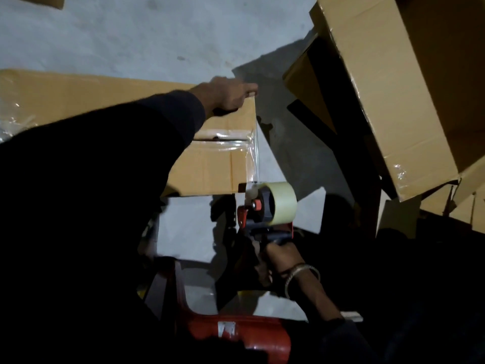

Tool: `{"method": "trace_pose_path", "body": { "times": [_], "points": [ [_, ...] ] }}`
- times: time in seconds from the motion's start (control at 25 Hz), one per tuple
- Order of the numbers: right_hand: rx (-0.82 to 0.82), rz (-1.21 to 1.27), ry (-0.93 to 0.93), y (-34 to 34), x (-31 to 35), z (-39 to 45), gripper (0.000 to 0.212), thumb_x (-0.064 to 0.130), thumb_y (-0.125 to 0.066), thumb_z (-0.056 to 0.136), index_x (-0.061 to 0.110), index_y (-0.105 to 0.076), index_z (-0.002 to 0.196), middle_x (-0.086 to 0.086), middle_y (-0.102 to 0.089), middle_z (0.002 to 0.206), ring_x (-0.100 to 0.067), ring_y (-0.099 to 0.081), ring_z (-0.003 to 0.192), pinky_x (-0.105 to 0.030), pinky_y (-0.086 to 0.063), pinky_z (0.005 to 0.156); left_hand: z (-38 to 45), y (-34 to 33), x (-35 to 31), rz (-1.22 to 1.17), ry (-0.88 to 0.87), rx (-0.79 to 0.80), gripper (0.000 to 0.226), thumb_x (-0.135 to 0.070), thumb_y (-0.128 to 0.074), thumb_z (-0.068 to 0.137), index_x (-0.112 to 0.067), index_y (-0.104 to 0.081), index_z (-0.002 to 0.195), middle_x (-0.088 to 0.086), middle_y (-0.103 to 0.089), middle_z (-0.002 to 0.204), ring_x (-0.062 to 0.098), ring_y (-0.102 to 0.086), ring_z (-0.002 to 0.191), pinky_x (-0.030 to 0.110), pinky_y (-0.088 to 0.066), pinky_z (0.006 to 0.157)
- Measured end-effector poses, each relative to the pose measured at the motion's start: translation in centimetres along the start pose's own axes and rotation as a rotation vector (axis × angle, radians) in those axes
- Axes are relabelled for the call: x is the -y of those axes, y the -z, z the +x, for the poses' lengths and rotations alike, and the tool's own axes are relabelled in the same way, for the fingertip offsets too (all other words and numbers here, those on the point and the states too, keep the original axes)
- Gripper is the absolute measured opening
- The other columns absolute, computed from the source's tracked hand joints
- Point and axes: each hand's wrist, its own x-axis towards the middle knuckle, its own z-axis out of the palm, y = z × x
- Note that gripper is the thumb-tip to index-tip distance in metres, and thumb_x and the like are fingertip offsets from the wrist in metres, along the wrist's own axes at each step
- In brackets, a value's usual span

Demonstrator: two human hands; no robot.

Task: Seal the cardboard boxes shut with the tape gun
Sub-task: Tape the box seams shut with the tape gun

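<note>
Just under the left hand point(231, 94), which pinches the tape point(256, 143) end, runs the box point(210, 164) edge; bare floor point(157, 35) lies beyond. Below it, the right hand point(280, 261) grips the tape gun point(265, 208), roll up. The strip stretches straight between both hands.

Grey concrete floor point(136, 40), a bit stained. Flat on it: one closed cardboard box point(78, 93) at left with clear tape across the seam. At right, tilted open boxes point(393, 88), piled. Red plastic stool point(236, 334) near the bottom.
</note>
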Motion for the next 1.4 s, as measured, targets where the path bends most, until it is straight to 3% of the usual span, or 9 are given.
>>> {"method": "trace_pose_path", "body": {
  "times": [0.2, 0.36, 0.48, 0.56, 0.68, 0.96, 1.08, 1.2, 1.4],
  "points": [
    [-0.036, -0.009, -0.06, -2.6, 0.1, 1.4, 0.042, 0.023, -0.064, 0.086, -0.001, -0.069, 0.12, -0.017, -0.069, 0.126, -0.035, -0.063, 0.123, -0.036, -0.051, 0.095, -0.5, -0.3, 0.1, -0.023, -0.014, -0.023, 0.016, -0.041, -0.028, 0.108, -0.044, -0.042, 0.115, 0.009, -0.065, 0.112, 0.035, -0.06, 0.092, 0.047, -0.046, 0.08],
    [0.015, 0.02, -0.078, -3.7, 1.5, 1.7, 0.04, 0.022, -0.05, 0.102, -0.001, -0.061, 0.133, -0.017, -0.063, 0.137, -0.031, -0.06, 0.126, -0.024, -0.045, 0.071, -0.9, -0.4, -0.4, 0.008, -0.024, -0.032, 0.025, -0.044, -0.023, 0.11, -0.04, -0.043, 0.124, 0.011, -0.065, 0.115, 0.035, -0.059, 0.095, 0.045, -0.043, 0.079],
    [0.089, 0.111, -0.099, -4.6, 2.5, 1.5, 0.042, 0.026, -0.047, 0.103, 0.001, -0.061, 0.134, -0.019, -0.063, 0.135, -0.032, -0.061, 0.124, -0.028, -0.045, 0.082, -1.2, 0.1, -0.6, 0.028, -0.001, -0.028, 0.026, -0.042, -0.023, 0.111, -0.036, -0.043, 0.127, 0.013, -0.064, 0.118, 0.037, -0.06, 0.099, 0.046, -0.045, 0.082],
    [0.116, 0.192, -0.132, -5.3, 2.9, 1.2, 0.032, 0.023, -0.051, 0.089, 0.001, -0.071, 0.102, -0.02, -0.072, 0.1, -0.034, -0.07, 0.088, -0.038, -0.051, 0.075, -1.4, 0.1, -0.9, 0.03, 0.007, -0.016, 0.026, -0.042, -0.023, 0.112, -0.036, -0.043, 0.128, 0.014, -0.064, 0.119, 0.038, -0.06, 0.1, 0.047, -0.045, 0.084],
    [0.197, 0.31, -0.231, -6.0, 2.8, -0.4, 0.032, 0.015, -0.051, 0.082, 0.015, -0.044, 0.051, -0.005, -0.03, 0.05, -0.021, -0.031, 0.041, -0.028, -0.028, 0.051, -1.2, 0.7, -1.5, 0.027, 0.006, -0.019, 0.027, -0.042, -0.023, 0.112, -0.036, -0.042, 0.129, 0.014, -0.064, 0.119, 0.038, -0.059, 0.101, 0.048, -0.045, 0.085],
    [0.33, 0.423, -0.236, -5.4, 3.1, -2.1, 0.04, 0.025, -0.054, 0.093, 0.014, -0.043, 0.056, -0.004, -0.027, 0.044, -0.02, -0.03, 0.037, -0.024, -0.03, 0.051, -2.7, 3.5, -3.8, 0.026, 0.06, -0.031, 0.032, -0.039, -0.03, 0.111, -0.033, -0.048, 0.137, 0.016, -0.056, 0.137, 0.041, -0.054, 0.12, 0.056, -0.045, 0.099],
    [0.282, 0.512, -0.238, -4.7, 1.9, -2.6, 0.047, 0.041, -0.058, 0.096, 0.015, -0.041, 0.061, -0.002, -0.032, 0.039, -0.022, -0.035, 0.029, -0.021, -0.027, 0.04, -3.1, 2.0, -4.0, 0.067, 0.098, -0.05, 0.036, -0.035, -0.036, 0.11, -0.03, -0.049, 0.144, 0.021, -0.04, 0.152, 0.044, -0.042, 0.137, 0.061, -0.039, 0.109],
    [0.164, 0.597, -0.168, -2.1, 1.7, -1.9, 0.039, 0.031, -0.052, 0.103, 0.018, -0.041, 0.068, 0.01, -0.04, 0.028, -0.007, -0.042, 0.022, -0.02, -0.034, 0.031, -5.0, -0.4, -4.6, 0.234, 0.032, 0.004, 0.047, -0.043, -0.035, 0.109, -0.035, -0.04, 0.156, 0.021, -0.018, 0.169, 0.041, -0.019, 0.155, 0.066, -0.021, 0.121],
    [-0.059, 0.688, -0.051, 2.2, 2.8, 1.5, 0.024, 0.026, -0.052, 0.1, 0.014, -0.053, 0.08, -0.001, -0.053, 0.056, -0.016, -0.049, 0.043, -0.021, -0.039, 0.048, -8.0, -2.4, -8.9, 0.476, -0.263, 0.015, 0.05, -0.055, -0.04, 0.103, -0.022, -0.065, 0.13, 0.012, -0.059, 0.139, 0.03, -0.043, 0.143, 0.062, -0.015, 0.122]
  ]
}}
